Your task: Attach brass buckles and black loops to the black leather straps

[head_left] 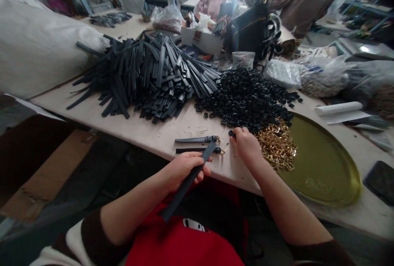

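My left hand (187, 168) grips a flat black strap (187, 186) that slants from near the table edge down over my lap. With closed fingers, my right hand (247, 146) pinches a small black loop (232, 134) just above the tabletop. Two straps with gold buckles lie side by side near my left hand: an upper buckled strap (195, 139) and a lower buckled strap (191, 150), partly hidden by the held one. Right of my right hand is a heap of gold buckles (278, 147), with a pile of black loops (246, 97) behind it.
A large pile of black straps (147, 77) covers the table's (132, 128) left middle. The buckles rest on an olive oval tray (326, 163); a phone (381, 182) lies beyond. Plastic bags (323, 79) crowd the right back. Another person (304, 1) handles a black bag (249, 28).
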Demonstrator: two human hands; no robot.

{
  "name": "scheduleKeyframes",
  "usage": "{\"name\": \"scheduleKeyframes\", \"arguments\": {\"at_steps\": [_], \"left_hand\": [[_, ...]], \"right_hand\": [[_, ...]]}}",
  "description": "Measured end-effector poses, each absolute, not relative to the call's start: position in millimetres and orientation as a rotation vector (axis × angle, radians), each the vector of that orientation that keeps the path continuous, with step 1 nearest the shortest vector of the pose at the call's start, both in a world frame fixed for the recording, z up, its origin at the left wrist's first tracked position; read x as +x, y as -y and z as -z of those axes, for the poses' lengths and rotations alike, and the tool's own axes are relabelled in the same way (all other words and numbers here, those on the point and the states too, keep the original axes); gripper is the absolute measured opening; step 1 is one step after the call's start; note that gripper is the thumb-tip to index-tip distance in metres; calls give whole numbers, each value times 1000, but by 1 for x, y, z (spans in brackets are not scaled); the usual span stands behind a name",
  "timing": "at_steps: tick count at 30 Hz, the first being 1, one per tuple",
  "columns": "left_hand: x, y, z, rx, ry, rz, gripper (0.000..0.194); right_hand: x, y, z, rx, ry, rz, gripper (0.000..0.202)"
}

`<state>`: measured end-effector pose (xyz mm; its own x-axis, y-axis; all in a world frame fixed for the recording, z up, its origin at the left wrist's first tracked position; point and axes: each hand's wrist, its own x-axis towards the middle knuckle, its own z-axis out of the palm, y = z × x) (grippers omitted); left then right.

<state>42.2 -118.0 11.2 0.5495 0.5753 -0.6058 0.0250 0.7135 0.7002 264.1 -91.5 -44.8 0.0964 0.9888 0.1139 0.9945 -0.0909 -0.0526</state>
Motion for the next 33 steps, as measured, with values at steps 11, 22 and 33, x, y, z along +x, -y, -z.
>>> {"name": "scheduleKeyframes", "arguments": {"at_steps": [11, 22, 33], "left_hand": [[61, 103, 1, 1246, -898, -381, 17], [51, 110, -15, 1810, -1028, -319, 31], [52, 144, -24, 1929, -999, -347, 40]], "right_hand": [[231, 120, 24, -1214, 474, -1407, 25], [220, 153, 23, -1236, 663, -1384, 26], [190, 198, 10, -1173, 926, -1372, 45]]}}
